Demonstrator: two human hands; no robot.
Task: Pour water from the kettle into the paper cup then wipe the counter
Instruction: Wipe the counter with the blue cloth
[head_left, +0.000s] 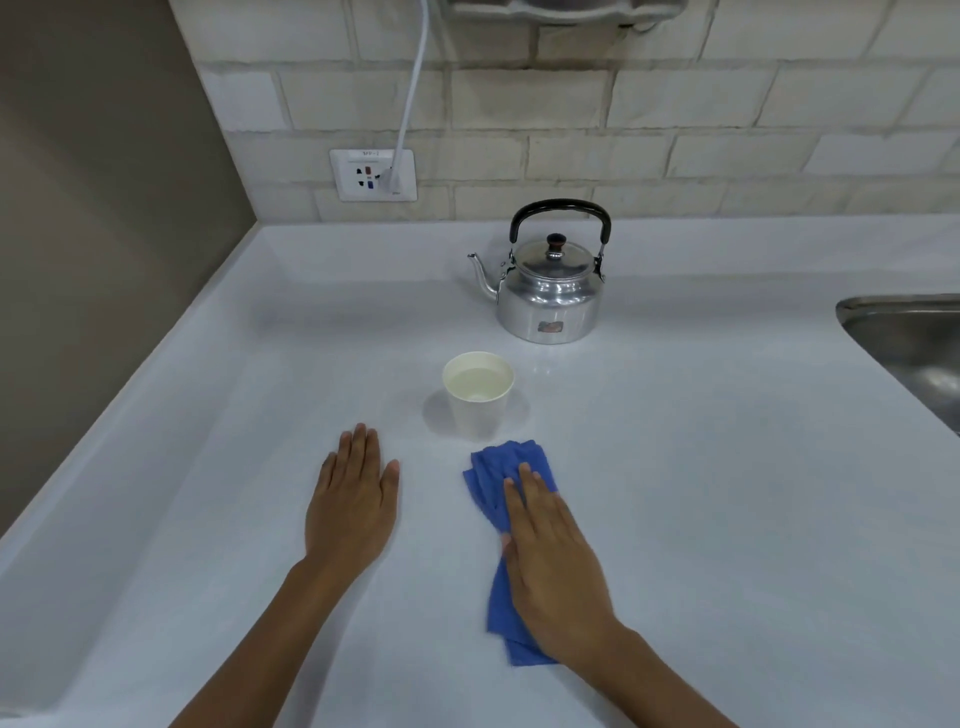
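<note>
A silver kettle (548, 293) with a black handle stands upright at the back of the white counter (701, 493), spout pointing left. In front of it stands a white paper cup (478, 397) holding water. Just below the cup lies a blue cloth (501, 483). My right hand (553, 561) lies flat on top of the cloth, fingers straight and together, pressing it against the counter. My left hand (353, 499) rests palm down on the bare counter to the left of the cup, holding nothing.
A steel sink (909, 343) is set into the counter at the right edge. A wall socket (373, 175) with a white cable plugged in sits on the tiled back wall. A brown side wall bounds the counter on the left.
</note>
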